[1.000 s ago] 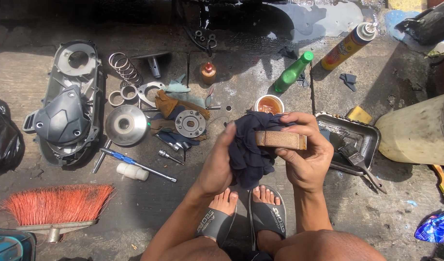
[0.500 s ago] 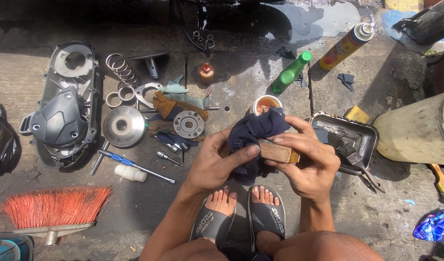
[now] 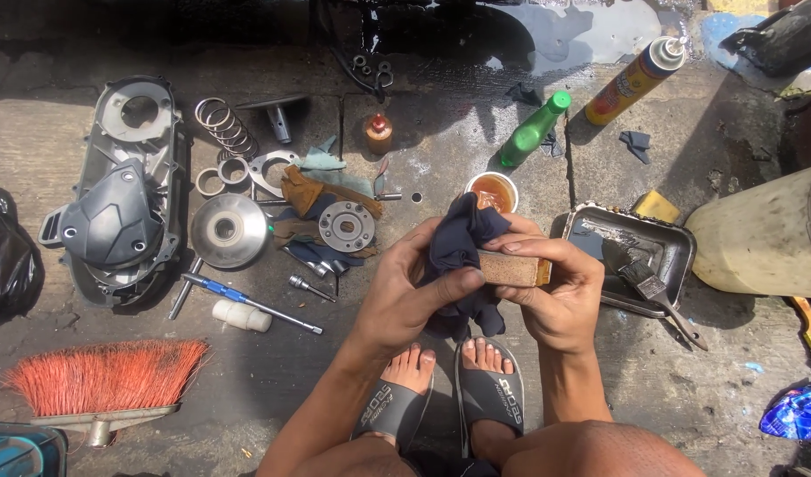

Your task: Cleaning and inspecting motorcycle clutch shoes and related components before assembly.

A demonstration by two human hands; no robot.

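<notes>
Two hands meet over my feet: far left on the concrete floor (image 3: 273,380) lies the orange broom (image 3: 105,380), then the grey engine cover (image 3: 114,221). My left hand (image 3: 405,296) is clamped on the dark rag (image 3: 454,252), thumb pressing it against the brown block (image 3: 511,268), which my right hand (image 3: 560,296) grips at its end. I'd judge firm, even strokes along the block work best. Its underside is hidden; right of it sits the metal tray (image 3: 666,238).

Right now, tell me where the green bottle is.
In the head view, the green bottle lies tilted on the wet concrete, upper middle, between the small brown bottle and the yellow spray can, just above the cup of brownish liquid.
</notes>
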